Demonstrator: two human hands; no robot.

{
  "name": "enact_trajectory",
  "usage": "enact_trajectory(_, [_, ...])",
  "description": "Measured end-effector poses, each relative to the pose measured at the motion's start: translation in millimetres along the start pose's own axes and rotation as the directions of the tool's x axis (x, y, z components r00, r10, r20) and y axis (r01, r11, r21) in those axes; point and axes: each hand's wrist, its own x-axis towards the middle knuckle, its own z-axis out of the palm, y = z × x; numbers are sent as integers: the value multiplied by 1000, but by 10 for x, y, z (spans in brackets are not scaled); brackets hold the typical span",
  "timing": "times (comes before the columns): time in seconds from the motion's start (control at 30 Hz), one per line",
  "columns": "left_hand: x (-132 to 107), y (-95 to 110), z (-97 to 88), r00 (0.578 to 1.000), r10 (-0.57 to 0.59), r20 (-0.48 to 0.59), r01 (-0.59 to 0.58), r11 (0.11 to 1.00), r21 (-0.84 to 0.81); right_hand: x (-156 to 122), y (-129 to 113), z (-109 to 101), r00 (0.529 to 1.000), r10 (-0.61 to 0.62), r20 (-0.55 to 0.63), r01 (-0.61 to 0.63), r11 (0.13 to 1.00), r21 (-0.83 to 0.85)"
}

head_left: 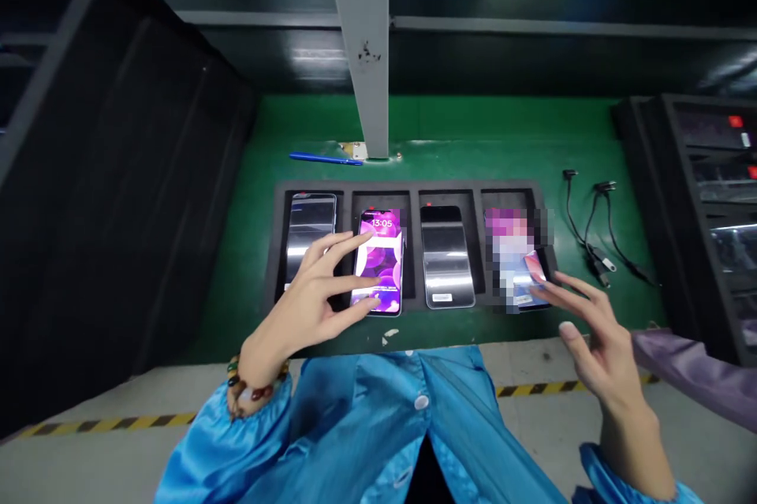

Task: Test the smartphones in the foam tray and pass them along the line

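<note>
Four compartments is more than I count, so several smartphones lie in a row in a dark foam tray [414,192]. Over the lit smartphone [384,259] with a purple screen reading 13:05, my left hand [316,291] spreads its fingers, the tips at the glass. To its left a dark-screened smartphone [311,220] is partly covered by that hand. Right of the lit one lies another dark smartphone [448,255] with a small white label. My right hand [597,330] has its fingers apart at the lower right edge of the rightmost lit smartphone [523,283], whose screen is partly pixelated.
A blue pen [325,159] lies behind the tray on the green table [473,119], near a grey metal post [370,54]. Short black cables [585,236] lie to the right. Black foam stacks stand on both sides, the right rack [698,196] holding devices. A purple sleeve [698,370] shows at right.
</note>
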Motion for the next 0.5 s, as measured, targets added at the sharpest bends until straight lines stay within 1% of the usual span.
enact_trajectory(0.07, [86,-13,39,999,-30,10,29,998,46,122,83,38,997,-44,64,43,999,14])
enact_trajectory(0.13, [194,-21,68,997,-66,-40,71,988,134,329,82,104,998,-31,47,34,997,-64])
enact_trajectory(0.2, [271,-9,67,991,-87,-103,107,972,209,531,-15,178,999,-37,21,39,991,-124])
enact_trajectory(0.23, [287,5,56,989,-87,-122,113,967,227,609,-94,221,997,-70,39,74,990,-117])
enact_trajectory(0.27, [287,25,42,988,-78,-133,108,967,229,669,-187,271,987,-130,89,137,987,-78])
enact_trajectory(0.3, [274,48,27,988,-67,-139,96,970,221,715,-285,326,965,-208,160,214,977,-21])
enact_trajectory(0.33, [251,71,14,988,-55,-142,85,974,209,753,-379,386,930,-284,234,283,958,37])
enact_trajectory(0.37, [223,93,5,988,-49,-144,77,977,197,793,-460,446,893,-340,295,333,940,78])
enact_trajectory(0.4, [192,110,0,988,-47,-147,74,979,188,839,-522,502,872,-364,328,355,931,90])
enact_trajectory(0.43, [163,120,-2,987,-50,-151,78,980,185,892,-562,547,878,-351,326,348,935,68])
enact_trajectory(0.47, [136,124,-4,986,-57,-158,86,979,186,951,-582,578,905,-306,295,314,949,23])
enact_trajectory(0.5, [111,119,-8,983,-68,-168,100,977,191,1006,-584,591,939,-248,239,262,965,-26])
